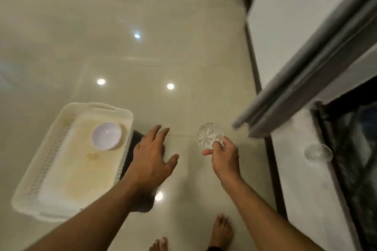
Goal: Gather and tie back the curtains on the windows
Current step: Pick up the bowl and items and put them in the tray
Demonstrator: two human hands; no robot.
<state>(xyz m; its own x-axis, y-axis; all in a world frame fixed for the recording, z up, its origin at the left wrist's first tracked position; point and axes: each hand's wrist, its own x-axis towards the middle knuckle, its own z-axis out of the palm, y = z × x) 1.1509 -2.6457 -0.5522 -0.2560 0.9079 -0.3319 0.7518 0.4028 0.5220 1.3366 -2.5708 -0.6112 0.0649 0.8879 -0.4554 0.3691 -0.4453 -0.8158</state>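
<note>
Your right hand (pixel 224 157): fingers closed on a cut-glass dish (pixel 210 135).
Your left hand (pixel 153 159): spread open, holding nothing.
Near left: white tray (pixel 49 161) carrying a bowl (pixel 106 135).

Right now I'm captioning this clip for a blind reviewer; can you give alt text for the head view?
Looking down at a glossy tiled floor, a person's right hand pinches a clear cut-glass dish while the left hand is spread open and empty. A white plastic tray holding a white bowl sits left; a grey curtain hangs right.
</note>
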